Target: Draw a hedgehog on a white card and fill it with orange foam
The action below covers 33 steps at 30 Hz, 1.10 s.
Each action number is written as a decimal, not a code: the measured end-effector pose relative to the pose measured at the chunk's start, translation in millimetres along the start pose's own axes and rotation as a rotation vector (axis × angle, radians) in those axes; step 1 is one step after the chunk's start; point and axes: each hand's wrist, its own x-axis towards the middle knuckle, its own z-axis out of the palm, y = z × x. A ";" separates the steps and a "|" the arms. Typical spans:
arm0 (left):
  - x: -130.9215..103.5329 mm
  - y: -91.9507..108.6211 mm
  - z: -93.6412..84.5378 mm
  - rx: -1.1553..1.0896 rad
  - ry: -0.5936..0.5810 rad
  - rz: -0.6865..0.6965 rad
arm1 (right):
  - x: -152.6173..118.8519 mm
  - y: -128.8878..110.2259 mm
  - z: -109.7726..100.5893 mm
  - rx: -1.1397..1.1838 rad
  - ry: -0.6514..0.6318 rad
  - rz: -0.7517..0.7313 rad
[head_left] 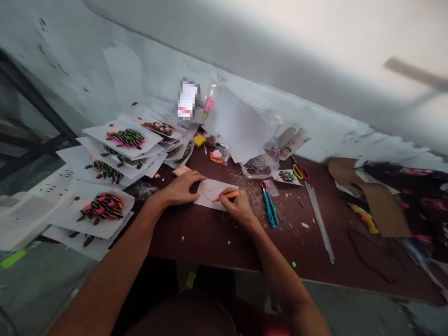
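Note:
A small white sheet of paper (206, 201) lies on the dark table, with a curved orange-red outline drawn on it. My right hand (240, 204) is closed around an orange pencil (221, 198), its tip touching the sheet near the line. On the sheet's left side rests my left hand (181, 187), thumb and fingers apart, the thumb at the paper's edge. A peach-coloured piece (181, 170) lies just beyond the left fingers. Right of the paper are teal-handled pliers (269, 207) among scattered shavings.
Stacked sheets with hedgehog figures (126, 137) stand at the left. Farther back are a phone-like bright screen (187, 99), a large white sheet (238, 123) and plastic bags. Scissors (300, 171), clear glue sticks (320, 221) and a yellow glue gun (364, 218) lie to the right.

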 end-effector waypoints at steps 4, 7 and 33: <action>-0.1 -0.1 -0.5 0.002 -0.005 -0.009 | 0.0 3.0 -5.6 -0.013 -0.009 0.023; 0.1 -0.5 -0.8 0.007 -0.014 -0.017 | 0.8 7.0 -9.5 -0.037 -0.001 0.067; 0.9 -4.6 0.6 0.017 -0.016 0.027 | 6.9 16.7 -30.9 -0.183 0.158 0.167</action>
